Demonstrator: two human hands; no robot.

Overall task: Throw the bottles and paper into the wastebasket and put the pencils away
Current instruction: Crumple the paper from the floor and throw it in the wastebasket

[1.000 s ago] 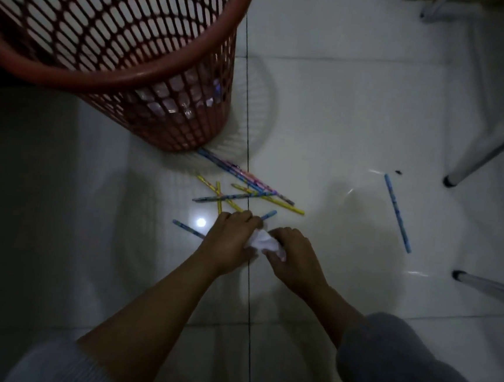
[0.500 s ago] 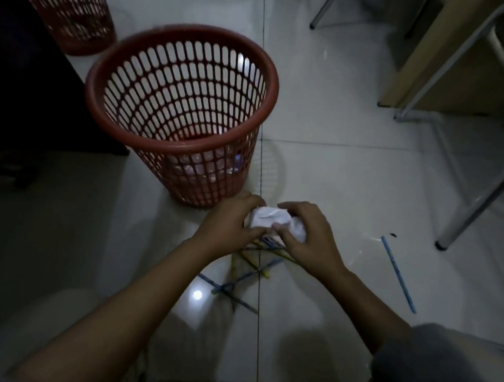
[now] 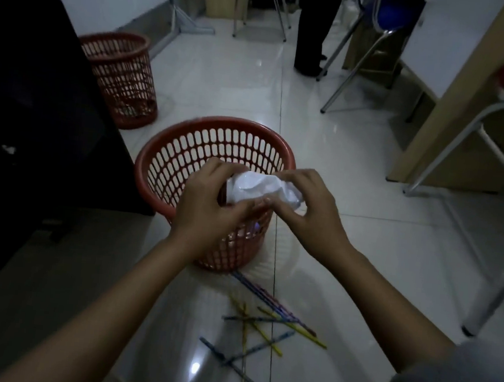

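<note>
Both hands, left hand (image 3: pixel 209 208) and right hand (image 3: pixel 310 208), clamped fingers on one crumpled paper (image 3: pixel 263 188) above one red wastebasket (image 3: pixel 168 153); roughly ten pencils (image 3: pixel 263 323) lay scattered below.

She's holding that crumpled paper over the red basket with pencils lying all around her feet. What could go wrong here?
The crumpled paper, pinched between the left hand and right hand, hangs over the near rim of the wastebasket, so a careless drop might land outside. The pencils lie loose on the glossy floor just before the basket; a step forward could roll or snap them.
</note>
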